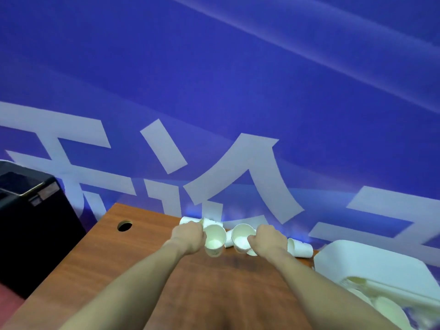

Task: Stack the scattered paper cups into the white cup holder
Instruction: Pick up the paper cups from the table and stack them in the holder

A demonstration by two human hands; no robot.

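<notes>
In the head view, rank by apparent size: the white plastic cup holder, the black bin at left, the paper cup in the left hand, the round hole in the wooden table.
1. Black bin
2. White plastic cup holder, cut by the frame, so its rank against the bin is unsure
3. Paper cup held by the left hand
4. Round hole in the wooden table

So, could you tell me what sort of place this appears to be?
Probably an office or event venue, not a home: a wooden desk with a cable hole stands against a large blue printed banner with white characters, and a black bin-like box stands beside it.
</notes>
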